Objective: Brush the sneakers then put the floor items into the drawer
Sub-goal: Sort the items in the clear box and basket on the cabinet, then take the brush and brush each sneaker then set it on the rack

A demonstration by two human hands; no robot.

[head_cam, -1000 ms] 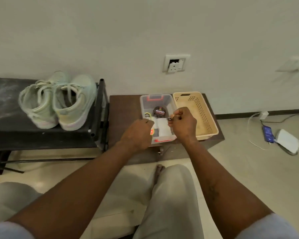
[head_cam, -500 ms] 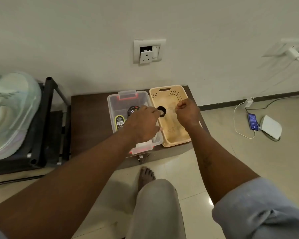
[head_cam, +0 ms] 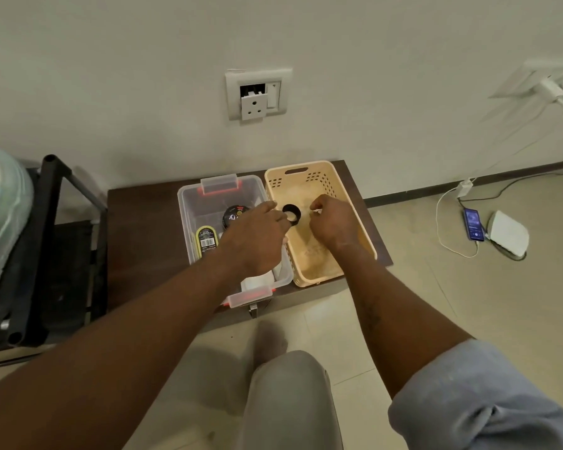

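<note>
**Both hands over the two containers on the bench; sneakers at far left**

Counts: 2 hands, 2 containers, 1 cap, 1 tin, 1 barcoded pack, 1 white piece.

The dark brown wooden bench carries two containers toward its back edge. One is a clear plastic box with red latches. Just beside it, toward the back right corner, is a beige perforated plastic basket.

Inside the clear box:
- one black round tin, partly covered by the left hand
- one yellow-and-black oval pack with a barcode
- one white folded piece at the end nearest the front edge; material not readable

Left hand: fingers curled, tips pinching a small black round cap, pale inside, above the basket's left rim.

Right hand: over the basket, fingers curled in tight. Only a pale sliver shows at the tips, and I cannot tell whether they pinch anything.

Pale mint fabric sneakers sit on a black metal rack off the bench's left edge. They are cut off by the frame and blurred, so the count, laces and soles cannot be made out.

On the floor off the bench's right edge: one blue-screened phone and one white flat device.
</note>
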